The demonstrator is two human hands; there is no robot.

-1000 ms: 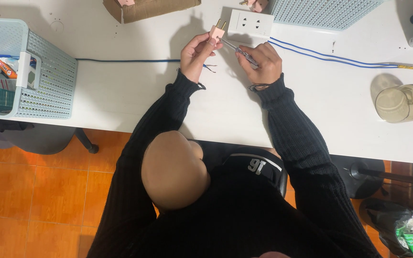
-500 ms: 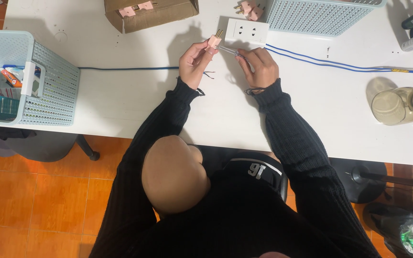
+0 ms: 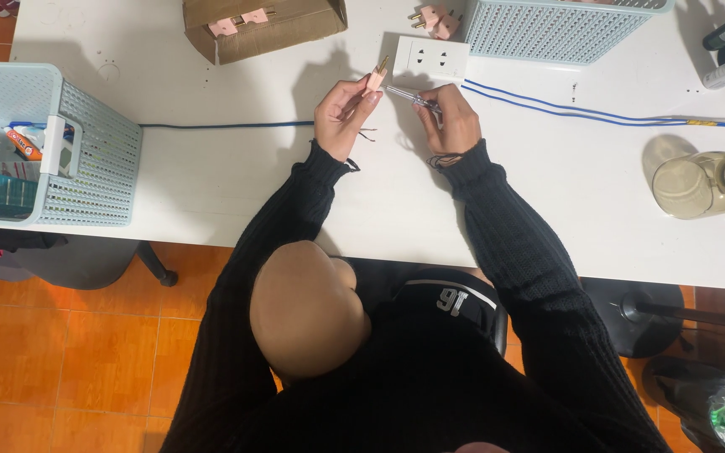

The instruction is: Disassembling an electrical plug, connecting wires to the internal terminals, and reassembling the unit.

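Left hand [image 3: 341,113] pinches pink plug [image 3: 374,80] above the table [image 3: 237,176], right hand [image 3: 451,117] grips screwdriver [image 3: 411,97], tip at the plug. Socket plate [image 3: 431,59] just behind.

A brown cardboard box [image 3: 263,27] lies at the table's [image 3: 211,180] far edge. A small orange-and-white tube package [image 3: 23,143] sits inside the left basket [image 3: 94,172].

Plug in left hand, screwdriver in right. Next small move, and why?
Probably bring the screwdriver tip the last bit onto the pink plug and seat it. The left hand holds the plug up off the white table, prongs pointing away, and the right hand already aims the tip at it; whether they touch is unclear.
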